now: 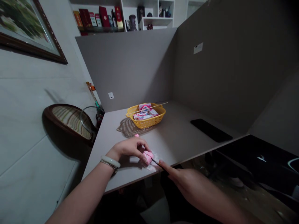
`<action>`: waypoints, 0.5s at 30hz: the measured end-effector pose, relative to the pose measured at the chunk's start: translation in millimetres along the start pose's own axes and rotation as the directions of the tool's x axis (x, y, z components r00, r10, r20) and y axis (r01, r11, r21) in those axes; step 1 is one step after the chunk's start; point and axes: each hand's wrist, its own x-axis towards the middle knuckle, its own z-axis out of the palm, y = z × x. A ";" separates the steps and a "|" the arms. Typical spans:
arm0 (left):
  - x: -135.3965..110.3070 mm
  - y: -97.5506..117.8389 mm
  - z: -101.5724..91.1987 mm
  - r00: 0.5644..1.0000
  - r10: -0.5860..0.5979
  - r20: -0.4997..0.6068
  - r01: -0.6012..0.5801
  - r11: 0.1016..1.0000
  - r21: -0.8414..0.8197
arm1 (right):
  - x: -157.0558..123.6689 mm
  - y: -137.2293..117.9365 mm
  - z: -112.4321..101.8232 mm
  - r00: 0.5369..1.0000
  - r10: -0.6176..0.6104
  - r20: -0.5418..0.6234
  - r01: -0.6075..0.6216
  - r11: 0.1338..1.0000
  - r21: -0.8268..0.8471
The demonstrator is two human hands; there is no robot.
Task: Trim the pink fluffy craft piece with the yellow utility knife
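Observation:
My left hand has its fingers closed around the near side of a pink block, steadying it on the desk. A slim, dark knife runs from my right hand to the block, its thin tip lying in a groove across the top. My right forefinger stretches along the knife's handle. Crumpled, see-through wrapping with pale bits lies under and beside the block. A small pink piece sits just beyond my left hand.
Farther back on the desk stands a yellow plastic basket of pink-and-white boxes, a thin stick lying across its rim. A flat black object rests at the right. Grey panels close off the back and right; a wooden chair is at left.

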 end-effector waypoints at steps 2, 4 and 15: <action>1.2 -1.0 1.7 1.000 -0.026 0.010 0.026 0.999 -0.031 | -4.6 2.6 2.2 0.999 0.040 0.014 -0.040 0.999 -0.032; 2.2 -1.9 2.9 0.998 -0.059 0.014 0.059 0.996 -0.061 | -2.8 3.0 5.7 0.999 0.045 0.003 -0.044 0.997 -0.060; 7.7 -12.8 0.6 0.998 -0.056 0.023 0.058 0.991 -0.119 | -3.7 0.4 -5.9 0.999 0.026 0.024 -0.025 1.000 -0.016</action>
